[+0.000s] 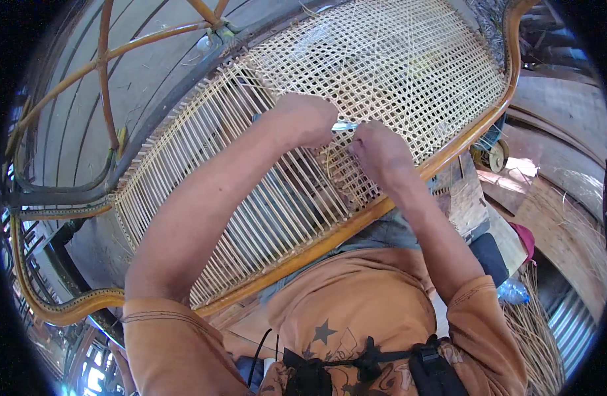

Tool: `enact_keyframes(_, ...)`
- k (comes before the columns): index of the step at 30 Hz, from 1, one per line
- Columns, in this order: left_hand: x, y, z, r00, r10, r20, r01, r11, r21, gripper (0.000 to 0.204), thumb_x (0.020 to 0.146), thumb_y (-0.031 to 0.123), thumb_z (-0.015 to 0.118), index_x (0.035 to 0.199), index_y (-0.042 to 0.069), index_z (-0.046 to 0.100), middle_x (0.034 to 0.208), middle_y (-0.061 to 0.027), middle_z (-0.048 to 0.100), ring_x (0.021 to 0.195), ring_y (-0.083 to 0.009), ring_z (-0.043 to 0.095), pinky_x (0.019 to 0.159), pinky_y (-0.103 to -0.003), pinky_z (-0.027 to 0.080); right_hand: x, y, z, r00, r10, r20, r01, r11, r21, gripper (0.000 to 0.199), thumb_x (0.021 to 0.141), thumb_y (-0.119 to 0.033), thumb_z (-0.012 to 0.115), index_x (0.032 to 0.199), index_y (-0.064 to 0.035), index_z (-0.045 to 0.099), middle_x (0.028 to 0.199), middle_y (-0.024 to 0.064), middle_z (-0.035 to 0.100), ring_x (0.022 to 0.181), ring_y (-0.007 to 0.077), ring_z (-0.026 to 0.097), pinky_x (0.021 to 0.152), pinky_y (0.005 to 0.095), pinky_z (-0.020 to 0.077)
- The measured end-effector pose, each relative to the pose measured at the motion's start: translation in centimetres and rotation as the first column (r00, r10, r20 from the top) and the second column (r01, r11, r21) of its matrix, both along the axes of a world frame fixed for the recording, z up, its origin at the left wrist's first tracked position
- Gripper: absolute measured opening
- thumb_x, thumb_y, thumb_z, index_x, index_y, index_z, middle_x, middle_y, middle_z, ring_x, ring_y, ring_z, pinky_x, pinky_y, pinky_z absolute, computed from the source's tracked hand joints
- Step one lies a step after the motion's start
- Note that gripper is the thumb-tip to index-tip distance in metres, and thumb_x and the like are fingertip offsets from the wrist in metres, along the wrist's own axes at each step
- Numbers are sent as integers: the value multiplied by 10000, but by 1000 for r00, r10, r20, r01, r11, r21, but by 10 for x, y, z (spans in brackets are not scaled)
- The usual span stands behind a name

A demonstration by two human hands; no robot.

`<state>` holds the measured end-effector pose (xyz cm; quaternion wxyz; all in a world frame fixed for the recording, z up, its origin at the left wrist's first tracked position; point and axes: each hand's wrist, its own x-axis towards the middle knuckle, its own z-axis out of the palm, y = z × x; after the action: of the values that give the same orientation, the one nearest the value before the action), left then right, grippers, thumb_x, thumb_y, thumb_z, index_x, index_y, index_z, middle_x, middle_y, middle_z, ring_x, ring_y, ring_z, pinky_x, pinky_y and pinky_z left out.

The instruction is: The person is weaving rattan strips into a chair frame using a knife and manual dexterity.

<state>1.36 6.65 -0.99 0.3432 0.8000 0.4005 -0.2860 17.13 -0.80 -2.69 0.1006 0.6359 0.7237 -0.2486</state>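
Observation:
A long cane panel (409, 59) in a curved orange-brown wooden frame (462, 142) lies in front of me. Its far right part is woven into an open lattice; the left part (204, 158) has only parallel pale strands. My left hand (307, 119) rests on the panel where the weave ends, closed around a thin metal tool (345, 125) whose tip points right. My right hand (379, 150) sits just beside it, fingers pinched down on the cane strands at the weave's edge. Both hands almost touch.
Bent rattan poles (105, 72) of a furniture frame rise at the upper left. Loose cane strips (538, 330) lie in a bundle at lower right beside a clear plastic bottle (513, 290). A small wheeled object (492, 153) and wooden boards (548, 218) sit at right.

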Motion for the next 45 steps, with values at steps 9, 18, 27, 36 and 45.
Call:
enact_keyframes(9,-14,-6,-4,996,43,77,-46,998,36,228,713,208,595,795,17,688,773,-161,668,735,-307,660,656,-430,522,31,4,13,734,-354,-579,258,935,-245,152,874,-144,578,963,-28,618,725,3,571,655,65,503,591,234,429)
enact_keyframes(18,-29,-21,-17,967,20,254,-50,992,112,197,732,196,572,724,5,621,648,-183,603,657,-361,616,634,-452,499,34,-12,-13,450,-566,-691,412,818,-402,130,898,-131,567,936,-15,614,665,-43,519,592,29,455,529,186,382)
enact_keyframes(27,-31,-23,0,877,312,365,-264,948,-176,228,768,208,547,747,-16,583,623,-186,565,590,-330,564,597,-424,452,-15,-10,-2,731,-357,-582,257,934,-250,178,871,-194,554,905,-33,622,742,201,591,687,353,583,653,395,465)
enact_keyframes(36,-19,-16,18,974,148,174,-162,984,70,246,777,242,589,820,2,625,740,-173,646,739,-332,650,661,-418,505,-19,-25,-6,848,-396,-352,384,917,-106,196,823,-224,587,796,-31,606,678,199,582,644,362,583,614,416,464)
enact_keyframes(45,-8,0,19,984,-167,55,155,973,173,180,776,125,569,862,68,716,844,-110,694,799,-255,682,668,-378,530,-32,-22,6,836,-459,-301,433,888,-152,170,781,-174,589,803,-6,594,658,223,554,641,389,567,611,424,459)
